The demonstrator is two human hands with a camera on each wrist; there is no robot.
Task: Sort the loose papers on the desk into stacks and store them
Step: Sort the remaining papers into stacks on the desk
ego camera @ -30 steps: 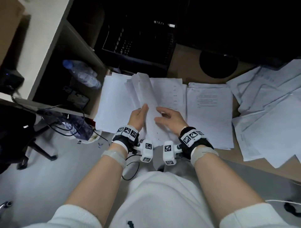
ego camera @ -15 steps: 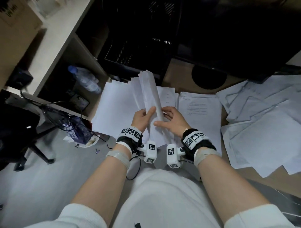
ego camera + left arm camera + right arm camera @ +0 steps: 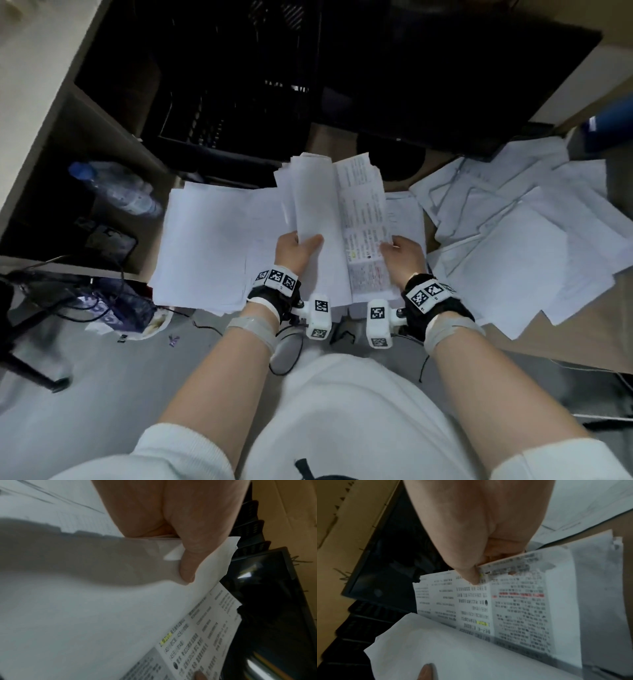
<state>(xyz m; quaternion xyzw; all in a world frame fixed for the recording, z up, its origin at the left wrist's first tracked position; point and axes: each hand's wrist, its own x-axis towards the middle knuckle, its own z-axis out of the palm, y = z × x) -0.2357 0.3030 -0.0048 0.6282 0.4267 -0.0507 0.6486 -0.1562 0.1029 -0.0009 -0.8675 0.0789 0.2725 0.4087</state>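
I hold a sheaf of papers above the desk, spread apart like an open book. My left hand (image 3: 298, 250) grips the blank white sheets (image 3: 318, 212), its thumb (image 3: 187, 563) curled over their edge. My right hand (image 3: 402, 255) pinches the printed sheet (image 3: 364, 219), which carries dense text with yellow and red highlights (image 3: 513, 608). Under the sheaf a wide white stack (image 3: 202, 246) lies at the desk's left. Another sheet (image 3: 406, 219) lies just behind my right hand. A loose heap of papers (image 3: 534, 236) is spread over the desk's right side.
Black stacked letter trays (image 3: 219, 102) stand behind the papers, with a dark monitor (image 3: 445, 68) to their right. A water bottle (image 3: 116, 192) lies in a shelf at the left. Cables and a plastic bag (image 3: 113, 301) clutter the floor by a chair base (image 3: 30, 363).
The lifted sheaf, which both hands held together upright, has been parted. My right hand has drawn the printed sheet to the right while my left keeps the blank sheets.
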